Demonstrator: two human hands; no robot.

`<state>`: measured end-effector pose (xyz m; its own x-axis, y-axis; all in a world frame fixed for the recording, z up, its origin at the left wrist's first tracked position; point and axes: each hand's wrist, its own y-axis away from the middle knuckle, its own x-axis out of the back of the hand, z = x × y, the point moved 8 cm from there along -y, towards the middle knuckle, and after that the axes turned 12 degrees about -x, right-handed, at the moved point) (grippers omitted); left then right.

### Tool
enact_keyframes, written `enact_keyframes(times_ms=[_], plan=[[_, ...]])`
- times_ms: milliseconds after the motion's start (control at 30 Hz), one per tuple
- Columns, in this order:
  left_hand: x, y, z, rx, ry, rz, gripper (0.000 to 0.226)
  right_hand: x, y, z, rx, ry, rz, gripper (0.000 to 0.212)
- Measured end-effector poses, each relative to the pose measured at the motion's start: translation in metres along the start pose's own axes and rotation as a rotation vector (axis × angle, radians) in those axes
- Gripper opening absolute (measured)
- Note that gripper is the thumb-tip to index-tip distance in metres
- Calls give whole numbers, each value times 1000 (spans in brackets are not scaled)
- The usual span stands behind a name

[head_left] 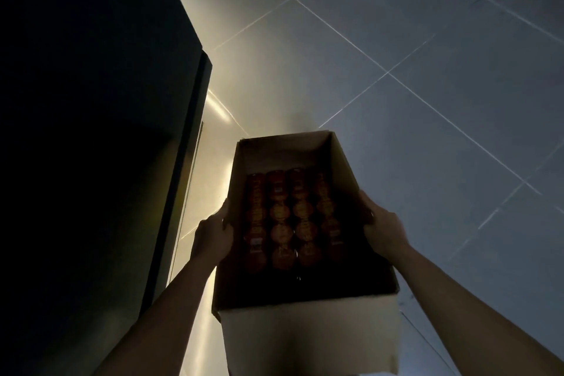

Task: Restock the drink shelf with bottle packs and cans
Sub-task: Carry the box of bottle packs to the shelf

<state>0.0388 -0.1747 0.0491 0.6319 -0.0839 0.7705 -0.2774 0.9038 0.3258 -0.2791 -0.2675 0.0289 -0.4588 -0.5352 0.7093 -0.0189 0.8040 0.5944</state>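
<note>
Cans (290, 220), dim and unreadable, fill a box (308, 336) gripped by both hands.

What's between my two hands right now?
In the head view, the open cardboard box of red cans sits between the left hand and right hand, which grip its sides.

Obscured, by my view: labels on the cans (290, 220) too dim to read; cardboard box (308, 336) base cut by the bottom edge; dark cabinet (91, 131) at left lost in shadow, contents indiscernible; both forearms cropped below.
</note>
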Motion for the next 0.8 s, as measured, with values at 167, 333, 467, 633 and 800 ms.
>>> enact_keyframes(times_ms=[167,333,467,633,800], plan=[[-3,-8,58,-65,-76,-157,56,28,21,48,-154,-104,-60,79],[-22,-12,151,-175,-183,-301,56,76,42,111,-305,-237,-89,83],[-45,-9,237,-217,-212,-377,56,134,61,162,-377,-299,-77,81],[-84,-23,357,-342,-181,-420,53,216,71,233,-497,-360,-29,79],[-135,-49,477,-467,-139,-503,50,306,70,301,-579,-344,70,75]])
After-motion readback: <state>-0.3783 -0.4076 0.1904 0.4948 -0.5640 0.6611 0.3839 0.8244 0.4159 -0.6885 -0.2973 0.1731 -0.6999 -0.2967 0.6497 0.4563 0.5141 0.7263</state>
